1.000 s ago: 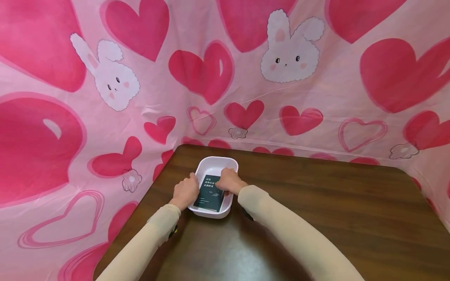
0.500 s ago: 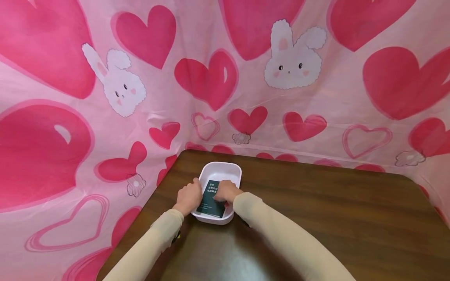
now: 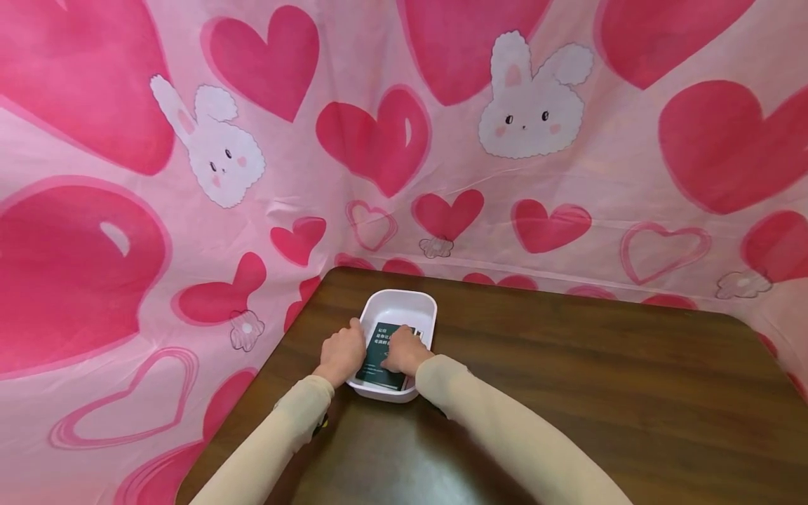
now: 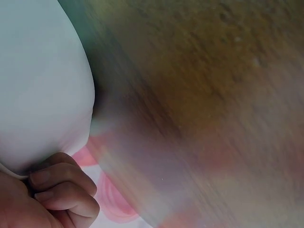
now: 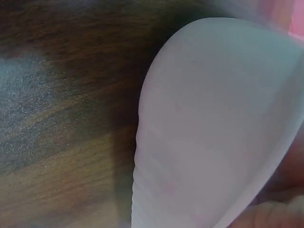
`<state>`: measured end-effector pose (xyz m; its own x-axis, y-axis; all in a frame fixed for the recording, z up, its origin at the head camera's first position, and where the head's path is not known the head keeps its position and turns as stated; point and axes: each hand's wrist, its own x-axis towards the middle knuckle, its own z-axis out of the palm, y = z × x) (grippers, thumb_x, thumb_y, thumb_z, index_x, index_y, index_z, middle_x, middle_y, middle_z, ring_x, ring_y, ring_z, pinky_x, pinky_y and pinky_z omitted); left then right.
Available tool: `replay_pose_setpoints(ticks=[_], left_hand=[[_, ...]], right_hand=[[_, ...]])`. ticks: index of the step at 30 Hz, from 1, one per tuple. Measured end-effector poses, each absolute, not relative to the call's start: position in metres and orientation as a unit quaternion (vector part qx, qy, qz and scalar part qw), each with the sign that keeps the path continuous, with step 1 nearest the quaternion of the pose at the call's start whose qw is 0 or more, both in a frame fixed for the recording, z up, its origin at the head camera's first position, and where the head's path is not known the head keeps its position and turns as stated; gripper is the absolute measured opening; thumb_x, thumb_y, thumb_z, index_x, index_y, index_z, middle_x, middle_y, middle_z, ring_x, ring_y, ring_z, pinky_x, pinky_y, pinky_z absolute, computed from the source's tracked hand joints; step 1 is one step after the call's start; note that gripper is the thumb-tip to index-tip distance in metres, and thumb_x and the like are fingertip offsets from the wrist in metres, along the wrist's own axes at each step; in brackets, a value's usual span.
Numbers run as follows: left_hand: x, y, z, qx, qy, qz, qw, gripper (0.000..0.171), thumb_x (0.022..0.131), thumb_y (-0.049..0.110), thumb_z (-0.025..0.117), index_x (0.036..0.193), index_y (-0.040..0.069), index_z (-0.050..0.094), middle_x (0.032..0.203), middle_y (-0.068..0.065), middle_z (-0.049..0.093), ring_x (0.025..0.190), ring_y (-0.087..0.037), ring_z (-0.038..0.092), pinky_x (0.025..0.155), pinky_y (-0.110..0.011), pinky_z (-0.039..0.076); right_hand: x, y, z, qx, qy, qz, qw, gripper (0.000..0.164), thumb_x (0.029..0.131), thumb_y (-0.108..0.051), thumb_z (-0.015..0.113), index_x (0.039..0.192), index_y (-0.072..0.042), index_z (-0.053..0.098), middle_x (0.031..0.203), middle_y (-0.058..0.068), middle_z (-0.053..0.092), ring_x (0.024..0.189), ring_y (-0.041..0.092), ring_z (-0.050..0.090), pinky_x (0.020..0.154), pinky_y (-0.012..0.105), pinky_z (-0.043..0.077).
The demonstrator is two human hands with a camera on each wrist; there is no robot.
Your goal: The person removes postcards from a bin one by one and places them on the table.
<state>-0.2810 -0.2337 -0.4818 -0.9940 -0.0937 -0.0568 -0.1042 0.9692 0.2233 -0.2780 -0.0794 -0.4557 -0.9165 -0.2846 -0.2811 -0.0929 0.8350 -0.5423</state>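
Observation:
A white plastic basin [image 3: 404, 300] with rounded corners stands on the table. Inside it lies a dark green book [image 3: 374, 361] with white print on its cover. My left hand [image 3: 341, 351] grips the basin's left rim; in the left wrist view its curled fingers [image 4: 71, 187] press against the outer wall. My right hand [image 3: 406, 351] reaches over the basin's right side and holds the book by its right part, the thumb over the cover. The fingertips below are hidden. A pale strip with dark marks shows just beyond the right knuckles.
The brown wooden table [image 3: 568, 379] extends to the right and toward me. Pink cloth [image 3: 454, 168] printed with hearts and rabbits hangs behind it and on the left. The basin stands near the table's left edge.
The right hand has shifted slightly left and down over the book, covering more of its cover. A pale strip has appeared behind the knuckles. The left hand keeps its place on the rim.

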Motion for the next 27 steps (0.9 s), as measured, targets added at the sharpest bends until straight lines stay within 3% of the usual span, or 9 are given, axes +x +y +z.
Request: replay_pose_setpoints(ticks=[11, 24, 27], left_hand=[[-0.2813, -0.2331, -0.4814, -0.053, 0.992, 0.11, 0.017, 0.041, 0.102, 0.024, 0.068, 0.127, -0.004, 0.053, 0.092, -0.02, 0.068, 0.076, -0.032, 0.069, 0.077, -0.054, 0.063], [-0.281, -0.232, -0.4849, -0.049, 0.993, 0.104, 0.004, 0.034, 0.106, 0.023, 0.06, 0.125, -0.004, 0.053, 0.093, -0.022, 0.069, 0.079, -0.035, 0.07, 0.078, -0.057, 0.062], [-0.2812, -0.2325, -0.4848, -0.052, 0.993, 0.104, 0.004, 0.033, 0.106, 0.023, 0.06, 0.125, -0.004, 0.053, 0.094, -0.022, 0.069, 0.079, -0.035, 0.07, 0.079, -0.057, 0.061]], right_hand=[[-0.2796, -0.0797, -0.4584, -0.092, 0.943, -0.268, 0.174, 0.08, 0.087, -0.024, 0.087, 0.139, 0.015, 0.04, 0.114, 0.026, 0.059, 0.093, 0.033, 0.066, 0.084, 0.044, 0.062], [-0.2831, -0.0788, -0.4659, -0.1, 0.943, -0.277, 0.156, 0.073, 0.086, -0.017, 0.087, 0.136, 0.012, 0.042, 0.115, 0.025, 0.059, 0.096, 0.035, 0.064, 0.086, 0.045, 0.061], [-0.2847, -0.0784, -0.4654, -0.107, 0.941, -0.282, 0.15, 0.071, 0.085, -0.015, 0.087, 0.133, 0.012, 0.044, 0.113, 0.025, 0.06, 0.091, 0.034, 0.065, 0.082, 0.044, 0.061]])
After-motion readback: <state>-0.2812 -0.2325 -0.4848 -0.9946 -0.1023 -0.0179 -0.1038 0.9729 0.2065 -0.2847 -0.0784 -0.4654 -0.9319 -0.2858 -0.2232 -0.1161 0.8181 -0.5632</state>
